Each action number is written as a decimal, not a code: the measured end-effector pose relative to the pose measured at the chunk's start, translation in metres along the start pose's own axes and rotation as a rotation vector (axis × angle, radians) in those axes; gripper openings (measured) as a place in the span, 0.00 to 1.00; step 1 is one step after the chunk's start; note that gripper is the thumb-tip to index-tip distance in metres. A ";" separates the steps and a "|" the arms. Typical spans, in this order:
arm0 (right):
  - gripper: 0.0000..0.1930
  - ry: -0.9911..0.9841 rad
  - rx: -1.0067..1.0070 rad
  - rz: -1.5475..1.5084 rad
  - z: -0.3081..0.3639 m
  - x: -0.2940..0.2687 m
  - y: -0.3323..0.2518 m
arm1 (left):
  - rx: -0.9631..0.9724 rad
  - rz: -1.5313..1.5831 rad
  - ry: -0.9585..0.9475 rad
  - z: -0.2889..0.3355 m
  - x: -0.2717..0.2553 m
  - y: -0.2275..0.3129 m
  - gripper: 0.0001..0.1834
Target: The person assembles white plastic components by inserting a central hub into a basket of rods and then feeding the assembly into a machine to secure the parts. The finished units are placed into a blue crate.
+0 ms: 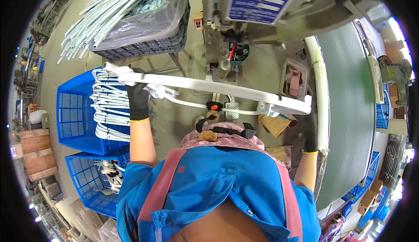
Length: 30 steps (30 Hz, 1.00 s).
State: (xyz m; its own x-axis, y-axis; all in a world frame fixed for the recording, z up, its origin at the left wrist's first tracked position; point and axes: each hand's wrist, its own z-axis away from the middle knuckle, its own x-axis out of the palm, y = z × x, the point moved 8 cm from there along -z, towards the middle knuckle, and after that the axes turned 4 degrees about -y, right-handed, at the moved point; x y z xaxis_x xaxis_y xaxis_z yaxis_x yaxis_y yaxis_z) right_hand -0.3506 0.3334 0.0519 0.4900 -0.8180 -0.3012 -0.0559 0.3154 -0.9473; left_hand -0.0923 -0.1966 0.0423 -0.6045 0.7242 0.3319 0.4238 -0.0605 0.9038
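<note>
A white bent tube frame [209,85] with white joint fittings and a thinner rod below it spans the space in front of me, its left end slightly higher. My left hand [138,94], in a black glove, is closed around the frame near the fitting at its left end. At the frame's right end is my right hand [310,130], also in a black glove. Its fingers are hidden behind the curved tube, so its grip does not show. Below the frame's middle, a dark strap with an orange piece [214,106] shows in front of my pink apron.
Several white bent tubes lie in a blue crate [78,111] on my left, above a second blue crate [83,178] with small parts. A dark crate [144,45] holds long white rods. A machine [214,36] stands ahead, a green-topped table [345,111] at right.
</note>
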 end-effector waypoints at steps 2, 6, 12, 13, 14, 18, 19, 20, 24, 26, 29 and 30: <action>0.25 -0.242 -0.282 0.272 -0.005 0.038 0.003 | 0.044 0.223 -0.103 0.001 -0.003 -0.015 0.15; 0.16 -0.271 -0.170 0.071 -0.019 0.056 -0.005 | -0.068 0.566 -0.308 0.018 -0.004 -0.059 0.11; 0.13 -0.325 -0.347 0.236 0.003 0.084 -0.065 | -0.575 -0.615 -0.016 0.085 0.006 -0.068 0.17; 0.16 -0.282 -0.276 0.174 0.003 0.092 -0.061 | -0.524 -0.477 -0.012 0.091 0.028 -0.055 0.17; 0.17 -0.284 -0.253 0.271 0.003 0.102 -0.058 | -0.409 -0.443 0.032 0.094 0.048 -0.035 0.16; 0.12 -0.260 -0.327 0.516 0.005 0.117 -0.059 | 0.299 -0.974 0.226 0.082 0.114 0.054 0.11; 0.12 -0.273 -0.345 0.590 0.007 0.117 -0.059 | 0.397 -1.147 0.165 0.073 0.132 0.062 0.11; 0.14 -0.281 -0.396 0.620 0.009 0.114 -0.063 | 0.414 -1.163 0.008 0.066 0.150 0.057 0.11; 0.13 -0.285 -0.403 0.627 0.014 0.098 -0.070 | -0.104 -0.734 -0.232 0.039 0.163 0.015 0.12; 0.13 -0.266 -0.412 0.624 0.016 0.091 -0.074 | -0.214 -0.677 -0.288 0.034 0.170 0.005 0.11; 0.13 -0.257 -0.382 0.669 0.016 0.082 -0.074 | -0.196 -0.623 -0.372 0.016 0.189 -0.001 0.11; 0.13 -0.264 -0.340 0.686 0.014 0.079 -0.072 | -0.209 -0.596 -0.411 0.010 0.195 -0.007 0.12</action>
State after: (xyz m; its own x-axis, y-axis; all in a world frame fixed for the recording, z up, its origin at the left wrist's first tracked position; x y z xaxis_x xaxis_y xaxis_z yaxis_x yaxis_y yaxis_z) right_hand -0.2954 0.2526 0.0977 0.4372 -0.3417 -0.8319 -0.6589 0.5079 -0.5549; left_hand -0.2067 -0.0481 0.0984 -0.3738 0.8705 -0.3201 -0.0584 0.3223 0.9448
